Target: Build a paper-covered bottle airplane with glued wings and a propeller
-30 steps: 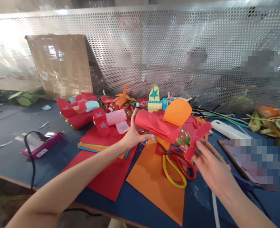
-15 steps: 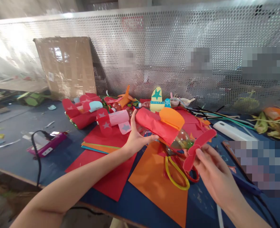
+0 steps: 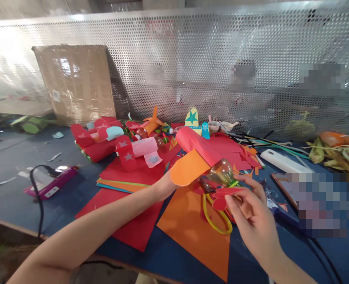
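I hold a toy plane [image 3: 204, 152] made from a clear plastic bottle wrapped in red paper, with orange paper wings. Most of my left hand [image 3: 163, 185] is hidden behind the near orange wing [image 3: 187, 172], and it supports the plane from below. My right hand [image 3: 248, 211] pinches the red paper propeller [image 3: 224, 194] at the bottle's nose, fingers closed on it. The plane is tilted over sheets of orange paper [image 3: 195, 228] and red paper [image 3: 133, 225].
Yellow-and-red scissors [image 3: 217, 215] lie under the plane. Other finished paper planes [image 3: 109, 142] lie behind. A purple glue gun [image 3: 51, 183] with black cord sits left. A cardboard sheet [image 3: 75, 81] leans on the perforated metal wall. Husks and strips lie right.
The plane has rolled, so its orange wing swung down toward me and covers my left hand. The propeller went from upright to flat in my right fingers.
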The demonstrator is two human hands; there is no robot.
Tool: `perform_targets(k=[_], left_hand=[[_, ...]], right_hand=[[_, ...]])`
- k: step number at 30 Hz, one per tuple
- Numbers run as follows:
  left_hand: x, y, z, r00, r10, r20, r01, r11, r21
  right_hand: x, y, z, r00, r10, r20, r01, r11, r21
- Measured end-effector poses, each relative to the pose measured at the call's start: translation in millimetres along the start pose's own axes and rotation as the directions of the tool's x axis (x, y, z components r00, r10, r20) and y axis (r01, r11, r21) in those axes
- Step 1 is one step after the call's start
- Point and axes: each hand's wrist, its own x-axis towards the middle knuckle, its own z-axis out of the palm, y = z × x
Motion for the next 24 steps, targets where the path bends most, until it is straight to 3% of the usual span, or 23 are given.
perform_targets(k=[3,6,10,12,14,17,19,22,24], left_hand=[[-9.6,-6.4,16.6,0.993,-0.042,0.112,0.041,0.999,0.013],[-16.7,-6.7,28.8,0.989,-0.01,0.149,0.026,0.994,-0.104],[-14.8,-3.8,26.0,0.976,-0.163,0.148,0.182,0.975,-0.126],[-10.8,-4.2,20.7,0.971,-0.196,0.138,0.214,0.968,-0.133],[-6.7,-5.1,16.3,0.979,-0.18,0.096,0.192,0.971,-0.139],[-2.3,-5.1,12.9,0.983,-0.183,-0.01,0.18,0.974,-0.134],[-0.4,-3.7,11.9,0.976,-0.207,-0.064,0.197,0.971,-0.132],[1.8,-1.6,10.2,0.968,-0.226,-0.107,0.212,0.969,-0.125],[3.1,-0.5,8.5,0.966,-0.228,-0.119,0.217,0.971,-0.099]], right_hand=[[-4.0,7.3,2.5,0.997,-0.005,0.075,0.008,0.999,-0.043],[-6.5,10.8,4.4,0.972,-0.011,0.235,0.027,0.998,-0.064],[-6.2,8.8,5.6,0.883,-0.016,0.47,0.042,0.998,-0.045],[-4.4,8.6,4.2,0.85,0.013,0.526,0.006,0.999,-0.036],[-1.4,9.7,1.3,0.869,0.048,0.493,-0.048,0.999,-0.012],[4.5,11.5,-4.1,0.924,0.158,0.347,-0.197,0.977,0.079],[7.6,12.2,-6.6,0.934,0.238,0.268,-0.278,0.953,0.123],[8.3,13.5,-7.2,0.929,0.267,0.258,-0.297,0.951,0.087],[6.5,14.2,-6.3,0.933,0.232,0.275,-0.244,0.97,0.011]])
